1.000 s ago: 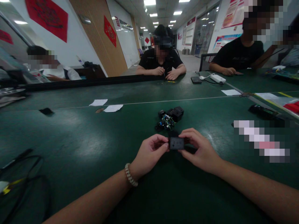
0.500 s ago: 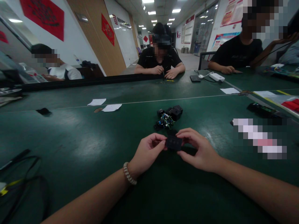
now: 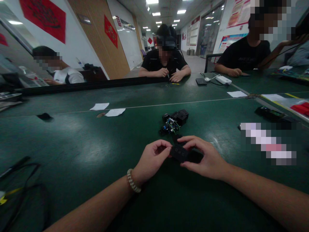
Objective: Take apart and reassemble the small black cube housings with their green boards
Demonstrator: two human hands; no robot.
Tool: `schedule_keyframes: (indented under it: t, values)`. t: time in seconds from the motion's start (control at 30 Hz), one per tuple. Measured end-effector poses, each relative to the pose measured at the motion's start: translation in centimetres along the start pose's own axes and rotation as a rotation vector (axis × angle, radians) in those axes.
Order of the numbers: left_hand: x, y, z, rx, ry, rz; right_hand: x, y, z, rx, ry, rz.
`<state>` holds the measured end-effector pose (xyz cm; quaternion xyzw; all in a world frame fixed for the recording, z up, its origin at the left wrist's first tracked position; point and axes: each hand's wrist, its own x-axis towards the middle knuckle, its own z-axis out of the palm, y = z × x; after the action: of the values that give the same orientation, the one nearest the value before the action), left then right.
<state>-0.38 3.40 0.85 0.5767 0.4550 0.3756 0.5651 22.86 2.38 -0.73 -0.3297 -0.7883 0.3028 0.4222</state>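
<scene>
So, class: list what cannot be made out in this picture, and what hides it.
- Head view, small black part: dim, markings unreadable; the left hand and right hand cover its ends.
- Head view, pile of parts: too small to tell the pieces apart.
- Head view, at the right: a pixelated patch hides whatever lies there.
- Head view, cables: cut off by the left edge.

Left hand (image 3: 152, 159) and right hand (image 3: 205, 158) pinch a small black module (image 3: 180, 152) together over the green table (image 3: 79, 145)
</scene>
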Motion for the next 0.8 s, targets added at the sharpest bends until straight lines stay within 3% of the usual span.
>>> schedule_keyframes:
  t: [0.33, 0.8]
  values:
    - [-0.3, 0.01, 0.09, 0.011, -0.041, 0.014, -0.03, 0.23, 0.21, 0.025, 0.001, -0.002]
    - [-0.64, 0.04, 0.25, 0.035, -0.093, 0.034, -0.13, -0.04, 0.29, 0.149, 0.007, 0.196]
